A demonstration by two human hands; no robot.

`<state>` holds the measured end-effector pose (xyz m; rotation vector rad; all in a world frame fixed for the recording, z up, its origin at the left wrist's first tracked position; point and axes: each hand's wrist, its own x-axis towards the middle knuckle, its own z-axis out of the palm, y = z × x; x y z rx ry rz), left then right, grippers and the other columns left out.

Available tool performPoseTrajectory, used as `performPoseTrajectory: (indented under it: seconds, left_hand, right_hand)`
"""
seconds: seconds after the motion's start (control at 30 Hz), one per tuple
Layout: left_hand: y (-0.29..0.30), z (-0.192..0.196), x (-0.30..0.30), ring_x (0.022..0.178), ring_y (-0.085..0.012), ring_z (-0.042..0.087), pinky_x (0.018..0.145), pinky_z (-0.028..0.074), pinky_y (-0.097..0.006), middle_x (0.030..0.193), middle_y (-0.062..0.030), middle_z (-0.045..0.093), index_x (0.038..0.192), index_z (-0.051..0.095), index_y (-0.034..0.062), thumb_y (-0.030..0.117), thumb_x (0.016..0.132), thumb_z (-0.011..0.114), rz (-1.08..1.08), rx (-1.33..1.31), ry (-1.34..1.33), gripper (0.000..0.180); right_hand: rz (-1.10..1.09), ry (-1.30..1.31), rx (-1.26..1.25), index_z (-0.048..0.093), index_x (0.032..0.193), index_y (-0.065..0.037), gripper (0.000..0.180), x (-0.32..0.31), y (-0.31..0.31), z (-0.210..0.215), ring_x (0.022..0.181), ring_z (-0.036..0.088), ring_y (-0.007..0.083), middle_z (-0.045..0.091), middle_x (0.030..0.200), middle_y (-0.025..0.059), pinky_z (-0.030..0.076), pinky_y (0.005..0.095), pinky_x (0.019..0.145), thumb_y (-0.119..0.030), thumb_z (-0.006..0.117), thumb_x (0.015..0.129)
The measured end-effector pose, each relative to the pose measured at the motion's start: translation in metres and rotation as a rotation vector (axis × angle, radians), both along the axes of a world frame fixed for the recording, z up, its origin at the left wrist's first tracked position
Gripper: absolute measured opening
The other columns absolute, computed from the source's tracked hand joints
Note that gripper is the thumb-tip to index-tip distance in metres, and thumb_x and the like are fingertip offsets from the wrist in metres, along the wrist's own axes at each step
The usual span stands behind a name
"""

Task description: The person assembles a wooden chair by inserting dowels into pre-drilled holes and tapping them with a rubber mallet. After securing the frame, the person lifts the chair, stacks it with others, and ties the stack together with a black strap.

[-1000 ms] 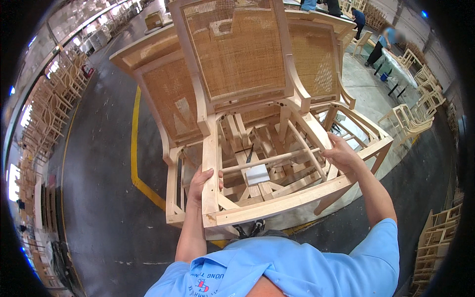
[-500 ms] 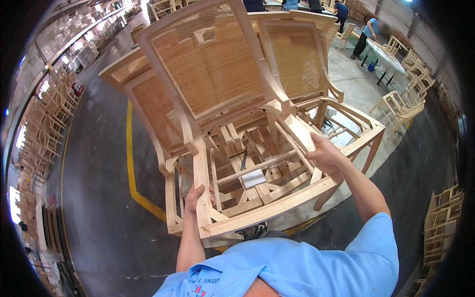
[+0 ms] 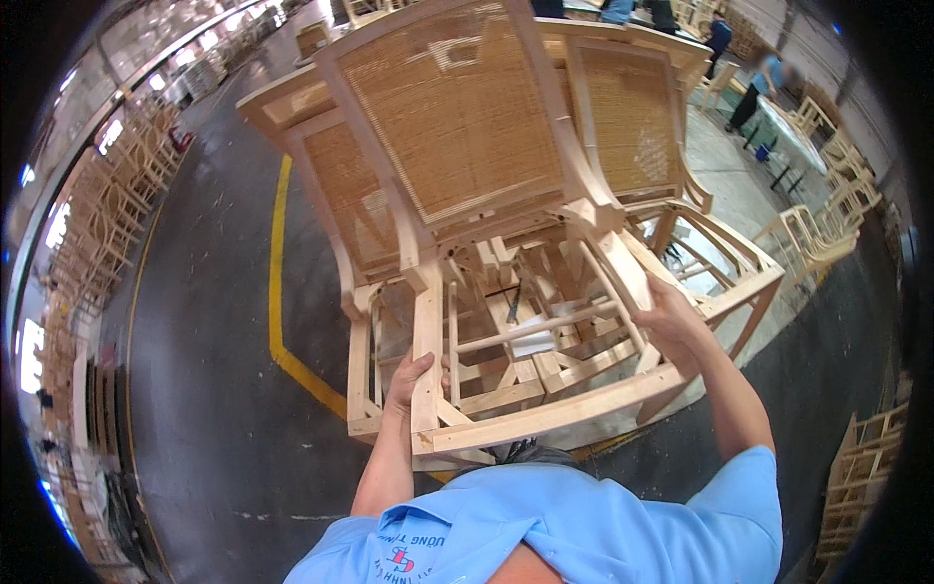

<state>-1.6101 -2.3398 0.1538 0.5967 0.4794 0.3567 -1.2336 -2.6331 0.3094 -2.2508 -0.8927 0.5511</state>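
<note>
I hold an unfinished wooden chair frame with a woven cane back up in front of me. My left hand grips its left seat rail near the front corner. My right hand grips the right seat rail. The open seat shows cross braces and a small pale paper tag below. The chair sits over other chairs of the same kind: one behind at left and one at right.
Dark concrete floor with a yellow painted line lies at left. Stacks of wooden chair frames line the left wall and the right side. People stand by a table at the far upper right.
The chair in my hands has shifted toward the right and nearer to me. Both hands have kept their grip on the seat rails.
</note>
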Motion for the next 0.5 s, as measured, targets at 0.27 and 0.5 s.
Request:
performPoseTrajectory:
  seconds: [0.27,0.5]
  left_hand:
    - [-0.018,0.031,-0.003,0.066,-0.0226,0.07,0.057,0.06,-0.033,0.098,-0.0131,0.066,0.145,0.043,0.0099,0.019,0.096,0.071,-0.011,0.026,-0.022,0.057]
    - [-0.024,0.09,-0.037,0.068,-0.0251,0.07,0.059,0.059,-0.034,0.099,-0.0152,0.066,0.146,0.042,0.006,0.019,0.095,0.07,0.042,0.127,-0.011,0.059]
  right_hand:
    - [-0.029,0.112,0.158,0.038,0.154,0.012,0.085,-0.009,-0.034,0.014,0.134,0.058,0.0275,0.056,0.149,0.0213,0.041,0.0335,0.116,0.005,0.07,0.076]
    - [-0.015,0.244,0.176,0.037,0.157,0.007,0.086,-0.053,-0.031,0.083,0.128,0.061,0.0234,0.058,0.142,0.0168,0.044,0.0343,0.114,0.007,0.067,0.076]
